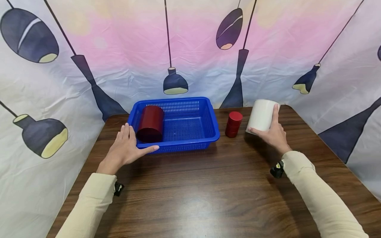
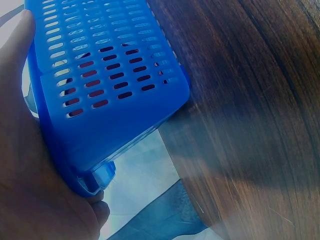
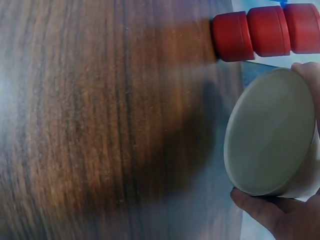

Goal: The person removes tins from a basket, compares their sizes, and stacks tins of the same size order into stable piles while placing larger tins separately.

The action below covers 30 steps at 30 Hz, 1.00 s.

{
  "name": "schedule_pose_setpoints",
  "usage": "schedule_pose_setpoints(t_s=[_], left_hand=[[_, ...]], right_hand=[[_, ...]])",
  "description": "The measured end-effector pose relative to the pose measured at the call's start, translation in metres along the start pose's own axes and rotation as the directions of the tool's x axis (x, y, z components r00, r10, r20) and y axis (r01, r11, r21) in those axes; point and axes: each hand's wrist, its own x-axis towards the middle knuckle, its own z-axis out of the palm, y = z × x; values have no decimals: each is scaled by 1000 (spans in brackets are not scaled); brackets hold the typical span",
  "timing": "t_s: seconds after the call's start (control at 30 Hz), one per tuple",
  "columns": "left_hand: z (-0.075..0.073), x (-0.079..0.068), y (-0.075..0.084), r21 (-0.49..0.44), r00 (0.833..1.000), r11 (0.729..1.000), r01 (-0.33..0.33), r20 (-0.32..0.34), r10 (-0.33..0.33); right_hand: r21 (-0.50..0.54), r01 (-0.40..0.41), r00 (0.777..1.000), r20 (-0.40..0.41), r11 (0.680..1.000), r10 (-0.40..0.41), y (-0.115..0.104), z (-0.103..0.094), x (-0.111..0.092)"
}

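Note:
A blue plastic basket (image 1: 178,145) with slotted walls stands on the table, and a dark red cylinder (image 1: 151,124) lies tilted in its left end. At the basket's front left corner my left hand (image 1: 125,148) rests on the rim, fingers straight and thumb spread along the front. My right hand (image 1: 274,134) grips a white cylindrical container (image 1: 261,115) between thumb and fingers. That container is tilted and held above the table; its flat round end (image 3: 270,132) faces the right wrist camera. Left of it stands a small red ribbed cylinder (image 1: 233,124), apart from the hand.
The brown wood-grain table (image 1: 190,191) reaches back to a hanging cloth (image 1: 196,43) printed with lamps, which borders the rear and both sides. The table's left and right edges slant away from me.

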Motion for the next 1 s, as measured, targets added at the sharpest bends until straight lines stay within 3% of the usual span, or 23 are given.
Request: schedule_pose_setpoints(t_s=[0.33,1.0], left_hand=[[-1,0,1,8,1000,1000,7,11,-7],[-1,0,1,11,1000,1000,-1,5,1]], right_hand=[[6,4,999,-53,1000,-3,4,13,3],[-41,35,996,-76,999,-38,9,25,-1]])
